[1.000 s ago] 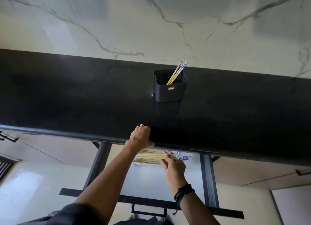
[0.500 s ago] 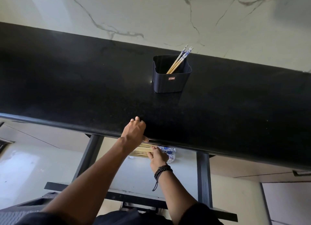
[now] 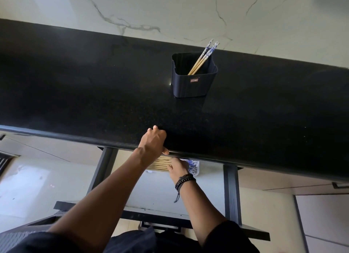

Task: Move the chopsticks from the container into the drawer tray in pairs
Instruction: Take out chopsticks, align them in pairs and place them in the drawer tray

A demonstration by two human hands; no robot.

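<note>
Black stone counter (image 3: 94, 94) carries the container (image 3: 193, 82), 3 chopsticks (image 3: 202, 59) leaning inside. Below, left hand (image 3: 153, 142) grips the counter's edge; right hand (image 3: 178, 167) presses flat on the drawer's chopsticks (image 3: 160, 163).

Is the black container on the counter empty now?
No: a few chopsticks stand slanted in the container, their patterned ends sticking out above its rim.

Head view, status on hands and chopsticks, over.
Left hand on counter edge. Right hand on chopsticks in the drawer. Three left in container. Nothing obstructing.
</note>
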